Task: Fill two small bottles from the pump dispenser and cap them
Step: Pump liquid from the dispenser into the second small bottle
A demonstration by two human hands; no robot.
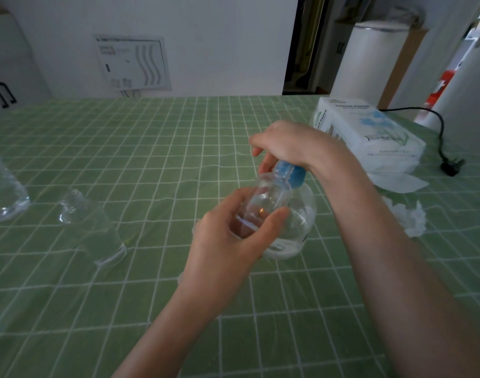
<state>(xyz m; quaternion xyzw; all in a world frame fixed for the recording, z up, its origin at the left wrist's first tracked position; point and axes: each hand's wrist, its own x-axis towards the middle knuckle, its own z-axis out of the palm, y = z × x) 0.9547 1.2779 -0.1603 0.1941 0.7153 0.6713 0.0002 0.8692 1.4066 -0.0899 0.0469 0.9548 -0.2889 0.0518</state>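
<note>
My left hand (228, 236) grips a small clear bottle (268, 197) and holds its open mouth up under the blue pump head (290, 173) of the clear pump dispenser (298, 225), which stands on the table just behind it. My right hand (285, 143) rests on top of the blue pump with its fingers curled over it. A second small clear bottle (88, 222) stands uncapped on the green cloth to the left. I see no caps.
A larger clear bottle (1, 192) sits at the left edge. A white tissue pack (367, 132) lies at the back right with loose crumpled tissue (405, 214) beside my right forearm. A black cable and plug (448, 162) lie at the far right. Green checked tablecloth (151, 309) covers the table.
</note>
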